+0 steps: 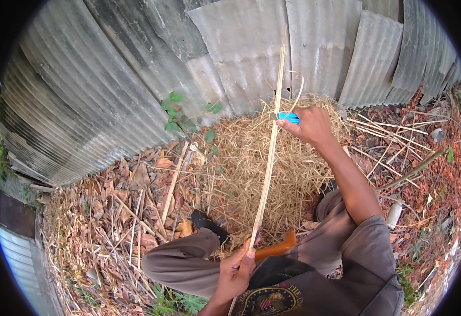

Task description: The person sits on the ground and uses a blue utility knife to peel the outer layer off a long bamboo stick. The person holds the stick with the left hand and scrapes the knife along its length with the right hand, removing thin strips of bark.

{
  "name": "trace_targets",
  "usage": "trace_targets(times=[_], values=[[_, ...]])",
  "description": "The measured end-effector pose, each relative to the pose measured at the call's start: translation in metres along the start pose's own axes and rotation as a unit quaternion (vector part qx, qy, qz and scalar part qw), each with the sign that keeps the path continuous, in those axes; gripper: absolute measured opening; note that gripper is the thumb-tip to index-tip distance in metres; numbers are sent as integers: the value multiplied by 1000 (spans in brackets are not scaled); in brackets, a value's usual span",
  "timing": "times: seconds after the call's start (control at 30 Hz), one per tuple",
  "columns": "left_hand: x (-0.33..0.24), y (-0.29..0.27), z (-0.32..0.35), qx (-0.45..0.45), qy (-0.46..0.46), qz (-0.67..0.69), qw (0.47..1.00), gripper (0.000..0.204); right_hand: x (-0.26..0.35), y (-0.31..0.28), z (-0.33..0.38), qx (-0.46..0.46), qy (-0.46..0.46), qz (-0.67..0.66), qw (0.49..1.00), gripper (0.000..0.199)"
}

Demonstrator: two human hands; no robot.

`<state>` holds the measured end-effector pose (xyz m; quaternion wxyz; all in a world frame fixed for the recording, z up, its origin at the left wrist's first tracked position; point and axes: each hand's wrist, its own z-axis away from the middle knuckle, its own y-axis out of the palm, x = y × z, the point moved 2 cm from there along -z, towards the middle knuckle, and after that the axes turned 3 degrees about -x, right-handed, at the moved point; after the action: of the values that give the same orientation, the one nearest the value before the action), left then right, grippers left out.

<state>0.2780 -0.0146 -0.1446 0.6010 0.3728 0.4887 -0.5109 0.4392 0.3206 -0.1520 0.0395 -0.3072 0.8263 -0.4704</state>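
Note:
A long, pale split stick, which looks like bamboo, slants from my lap up toward the metal fence. Down by my shirt, my left hand is closed round its lower part. My right hand grips a bright blue-handled tool held against the stick farther up; its blade is mostly hidden, so I cannot tell its exact kind. A thin curled shaving arches off the stick just above that hand.
Corrugated metal sheets stand across the far side. A heap of pale shavings lies between my legs. Several thin split sticks lie to the right, among dry leaves. An orange-brown curved piece is beside my lap.

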Motion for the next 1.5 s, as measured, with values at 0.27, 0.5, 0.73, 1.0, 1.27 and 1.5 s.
trace_targets(times=[0.27, 0.5, 0.73, 1.0, 1.27, 1.5], values=[[5, -10, 40, 3, -96, -5, 995, 36, -45, 4, -16, -30, -24, 31, 999, 78], [-17, -9, 55, 72, -65, -120, 988, 29, -114, 4, -21, 20, 94, 87, 992, 79], [-3, 3, 55, 72, -78, -174, 979, 29, -192, 9, 13, 16, 139, 143, 980, 81], [74, -51, 77, 74, -131, -472, 869, 35, -244, 41, 72, 197, 55, 328, 922, 72], [37, -61, 44, 43, -92, -64, 993, 33, -143, 20, 56, 137, 231, 165, 949, 81], [35, -48, 1, 43, 43, 154, 986, 37, 12, -13, 65, 122, 77, -180, 973, 69]])
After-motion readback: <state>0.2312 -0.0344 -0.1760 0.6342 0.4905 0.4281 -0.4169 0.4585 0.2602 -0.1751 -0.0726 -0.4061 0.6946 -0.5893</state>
